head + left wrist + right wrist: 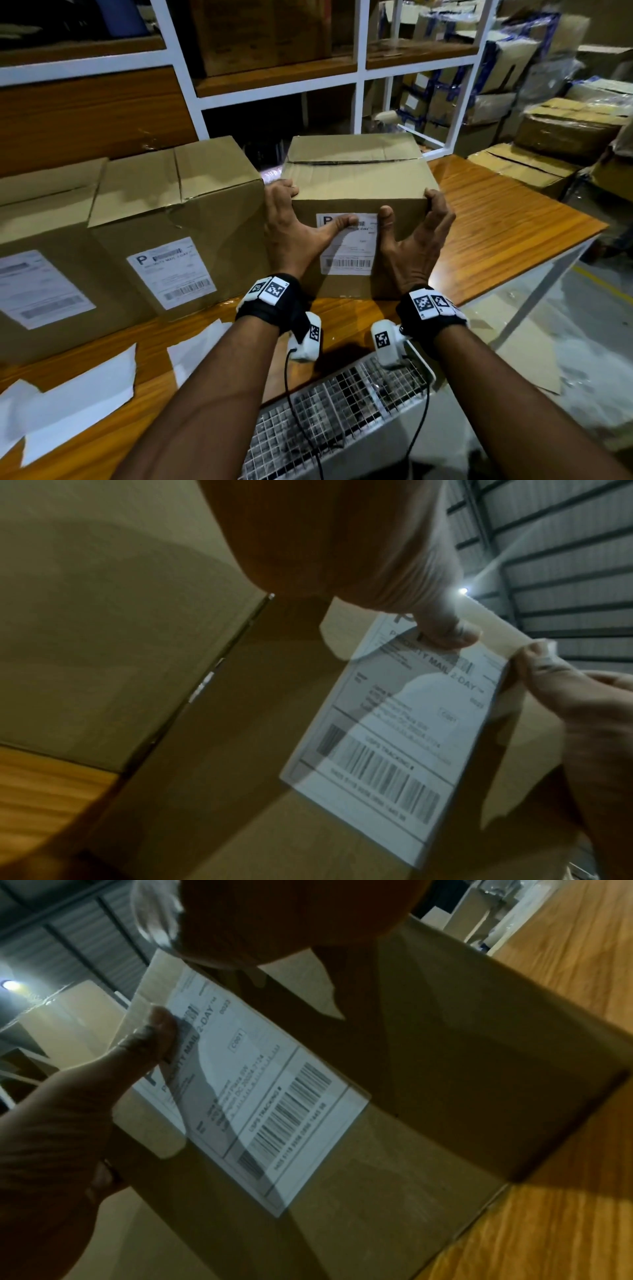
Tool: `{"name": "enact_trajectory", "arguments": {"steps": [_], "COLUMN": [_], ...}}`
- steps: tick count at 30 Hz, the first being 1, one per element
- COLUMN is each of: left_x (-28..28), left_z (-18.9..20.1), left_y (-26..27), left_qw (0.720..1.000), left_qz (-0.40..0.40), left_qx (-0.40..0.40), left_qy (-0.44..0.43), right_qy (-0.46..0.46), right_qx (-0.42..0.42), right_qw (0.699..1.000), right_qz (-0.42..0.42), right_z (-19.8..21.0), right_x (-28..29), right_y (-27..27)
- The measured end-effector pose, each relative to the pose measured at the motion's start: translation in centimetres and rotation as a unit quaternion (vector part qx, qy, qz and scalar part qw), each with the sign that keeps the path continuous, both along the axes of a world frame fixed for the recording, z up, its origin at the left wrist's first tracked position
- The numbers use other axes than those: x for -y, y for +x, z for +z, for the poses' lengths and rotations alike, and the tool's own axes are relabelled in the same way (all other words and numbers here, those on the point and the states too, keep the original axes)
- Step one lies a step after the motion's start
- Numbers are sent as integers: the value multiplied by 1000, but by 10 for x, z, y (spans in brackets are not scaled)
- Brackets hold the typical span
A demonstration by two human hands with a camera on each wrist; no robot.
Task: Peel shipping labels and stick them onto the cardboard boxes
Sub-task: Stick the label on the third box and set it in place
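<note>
A brown cardboard box (356, 185) stands on the wooden table (496, 222) straight ahead. A white shipping label (347, 245) with a barcode is stuck on its near face. My left hand (317, 207) grips the box's upper left corner, fingers curled over the top edge. Its thumb presses the label's (394, 723) top. My right hand (409, 214) grips the upper right corner, with its thumb at the label's upper right edge. In the right wrist view the label (257, 1091) lies flat on the box (462, 1056).
Two more labelled boxes (178, 212) (44, 246) stand side by side to the left. White backing sheets (85, 394) lie on the near table. A wire-mesh tray (342, 411) sits below my wrists. White shelving (359, 75) rises behind, with stacked cartons (565, 126) to the right.
</note>
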State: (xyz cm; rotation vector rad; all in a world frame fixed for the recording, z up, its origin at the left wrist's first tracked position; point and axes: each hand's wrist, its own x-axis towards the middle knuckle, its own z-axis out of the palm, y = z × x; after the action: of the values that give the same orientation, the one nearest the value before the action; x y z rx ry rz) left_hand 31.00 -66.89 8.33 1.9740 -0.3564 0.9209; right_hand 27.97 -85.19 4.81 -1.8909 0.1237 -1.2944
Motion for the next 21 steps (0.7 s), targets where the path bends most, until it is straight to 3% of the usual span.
{"name": "enact_trajectory", "arguments": {"steps": [6, 9, 12, 16, 21], "left_x": [-15, -28, -39, -48, -55], "left_z": [-3, -4, -6, -8, -5], "left_y": [4, 6, 7, 9, 7], "left_qw": [999, 996, 993, 986, 973], "left_qz": [-5, -21, -45, -68, -77], "left_qx": [20, 24, 25, 17, -29], "left_qy": [45, 79, 110, 151, 214], "right_qy": [-25, -41, 8, 84, 117], "right_qx": [-20, -64, -127, -220, -232], "right_qw": [999, 996, 987, 968, 959], "right_qz": [3, 48, 93, 85, 118], "right_z": [2, -13, -32, -55, -71], "right_x": [7, 19, 25, 20, 20], "right_y": [0, -5, -12, -20, -23]}}
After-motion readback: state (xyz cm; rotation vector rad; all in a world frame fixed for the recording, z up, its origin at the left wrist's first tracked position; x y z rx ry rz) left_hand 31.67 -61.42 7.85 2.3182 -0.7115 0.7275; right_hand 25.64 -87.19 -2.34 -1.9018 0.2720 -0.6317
